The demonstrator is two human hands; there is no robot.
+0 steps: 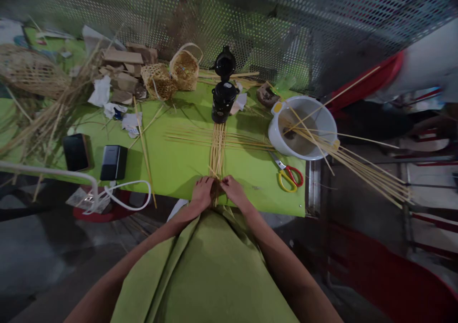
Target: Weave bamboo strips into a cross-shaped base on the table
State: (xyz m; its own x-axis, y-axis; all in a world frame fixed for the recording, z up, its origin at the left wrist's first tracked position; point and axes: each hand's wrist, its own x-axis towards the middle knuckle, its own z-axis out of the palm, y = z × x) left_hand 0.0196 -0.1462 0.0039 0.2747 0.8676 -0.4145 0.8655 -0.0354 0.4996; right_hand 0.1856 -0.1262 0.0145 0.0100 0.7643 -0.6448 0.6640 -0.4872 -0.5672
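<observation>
A bundle of thin bamboo strips (pixel 217 146) runs lengthwise down the table towards me, the far ends under a black lidded flask (pixel 223 101). At the near end, my left hand (pixel 202 192) has its fingers bent over the strips' left side. My right hand (pixel 233 190) pinches at the right side of the same bundle, thumb and fingertips together. A short piece of strip (pixel 213 172) slants across the bundle just beyond my fingertips. More strips (pixel 189 139) lie crosswise near the flask. What exactly sits between my fingers is partly hidden.
Scissors (pixel 287 175) with red and yellow handles lie right of my hands. A white bucket (pixel 277 134) with long strips sticking out stands at the table's right end. Small woven baskets (pixel 185 70), a phone (pixel 76 152), a black box-shaped device (pixel 113 163) and loose strips are leftward.
</observation>
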